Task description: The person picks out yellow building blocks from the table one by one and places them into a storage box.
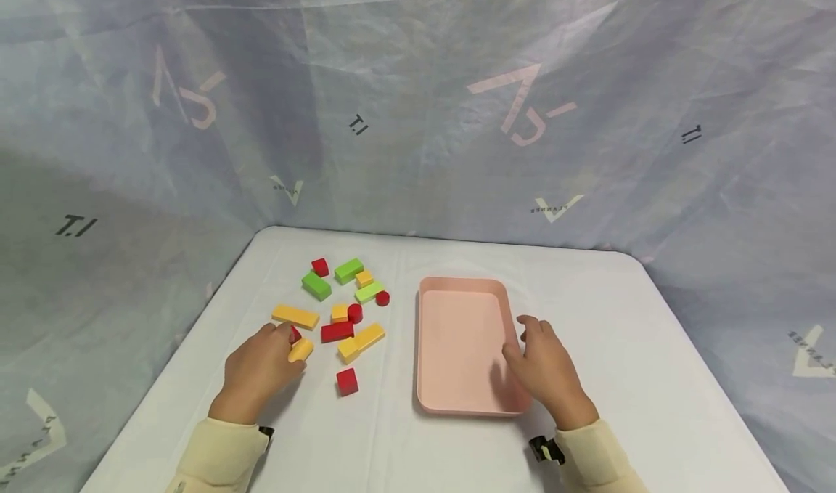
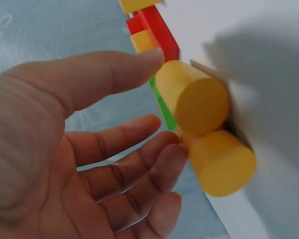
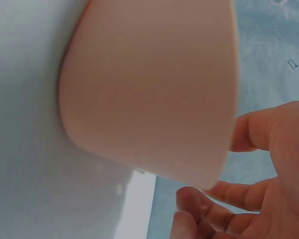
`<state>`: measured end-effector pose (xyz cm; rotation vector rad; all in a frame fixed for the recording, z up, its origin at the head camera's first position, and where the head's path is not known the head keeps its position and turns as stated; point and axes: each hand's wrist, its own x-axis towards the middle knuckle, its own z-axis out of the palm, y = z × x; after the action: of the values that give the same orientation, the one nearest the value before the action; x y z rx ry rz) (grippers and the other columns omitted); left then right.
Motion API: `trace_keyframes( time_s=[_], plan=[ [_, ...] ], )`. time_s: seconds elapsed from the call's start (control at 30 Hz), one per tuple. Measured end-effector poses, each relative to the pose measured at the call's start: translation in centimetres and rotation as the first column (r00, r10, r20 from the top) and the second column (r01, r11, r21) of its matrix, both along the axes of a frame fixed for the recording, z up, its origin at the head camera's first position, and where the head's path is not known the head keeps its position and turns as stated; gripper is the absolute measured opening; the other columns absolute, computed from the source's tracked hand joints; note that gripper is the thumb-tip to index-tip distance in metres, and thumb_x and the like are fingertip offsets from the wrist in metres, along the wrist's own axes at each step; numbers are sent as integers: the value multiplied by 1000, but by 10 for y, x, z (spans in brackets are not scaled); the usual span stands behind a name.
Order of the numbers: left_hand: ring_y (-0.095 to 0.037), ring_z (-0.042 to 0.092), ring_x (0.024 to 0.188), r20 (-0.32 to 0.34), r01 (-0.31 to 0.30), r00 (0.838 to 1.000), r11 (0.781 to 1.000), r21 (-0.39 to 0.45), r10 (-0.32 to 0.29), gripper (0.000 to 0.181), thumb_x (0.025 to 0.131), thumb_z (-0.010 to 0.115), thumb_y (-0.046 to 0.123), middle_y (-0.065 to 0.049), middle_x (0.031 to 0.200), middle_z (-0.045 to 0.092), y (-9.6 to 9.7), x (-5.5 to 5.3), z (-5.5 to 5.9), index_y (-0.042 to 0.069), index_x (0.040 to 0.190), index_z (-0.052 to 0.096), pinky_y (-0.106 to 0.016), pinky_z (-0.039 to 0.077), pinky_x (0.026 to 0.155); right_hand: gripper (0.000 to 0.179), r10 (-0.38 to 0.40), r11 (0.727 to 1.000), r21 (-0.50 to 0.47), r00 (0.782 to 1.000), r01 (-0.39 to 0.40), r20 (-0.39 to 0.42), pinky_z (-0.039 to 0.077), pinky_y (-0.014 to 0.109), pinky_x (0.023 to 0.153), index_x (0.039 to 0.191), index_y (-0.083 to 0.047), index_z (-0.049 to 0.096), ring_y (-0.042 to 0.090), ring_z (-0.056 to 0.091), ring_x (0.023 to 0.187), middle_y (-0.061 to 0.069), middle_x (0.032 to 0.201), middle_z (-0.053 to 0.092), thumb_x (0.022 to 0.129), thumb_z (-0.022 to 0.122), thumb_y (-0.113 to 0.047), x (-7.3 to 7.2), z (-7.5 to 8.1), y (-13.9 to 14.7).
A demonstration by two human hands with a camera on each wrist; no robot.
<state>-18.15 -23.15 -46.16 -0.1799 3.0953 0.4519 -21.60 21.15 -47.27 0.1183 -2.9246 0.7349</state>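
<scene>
At the near left of the blocks, my left hand reaches down with thumb and fingers spread around a yellow cylinder. Two yellow cylinders lie side by side in the left wrist view: the thumb tip is right at the upper cylinder, and fingertips come close to the lower cylinder. A red block is partly hidden by this hand. My right hand hovers at the right side of a pink tray, fingers loosely bent and holding nothing. Its fingertips appear near the tray's rim in the right wrist view.
Several blocks lie scattered left of the tray, among them a long yellow block, a red cube, a red bar and a green block. A white table carries everything, with printed grey cloth behind and beside it.
</scene>
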Motion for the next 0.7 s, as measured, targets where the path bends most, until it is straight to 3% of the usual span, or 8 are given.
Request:
trace_keyframes(
  time_s=[0.2,0.7],
  plan=[
    [-20,53,65,17,-4,1000,1000,-3,4,36,75,88,18,-7,80,58,-9,3,-4,0,100,70,-36,47,54,54,1,1000,-31,1000,0,11,48,38,71,142,3,52,20,57,80,14,107,62,95,59,-24,-3,-7,0],
    [-21,54,70,71,-44,996,999,-26,45,40,79,85,21,-7,81,60,-8,3,-19,-2,108,71,-39,50,58,51,-12,993,-119,1000,12,7,44,32,66,138,1,57,18,51,69,10,99,60,92,60,-20,-5,-17,4]
  ],
)
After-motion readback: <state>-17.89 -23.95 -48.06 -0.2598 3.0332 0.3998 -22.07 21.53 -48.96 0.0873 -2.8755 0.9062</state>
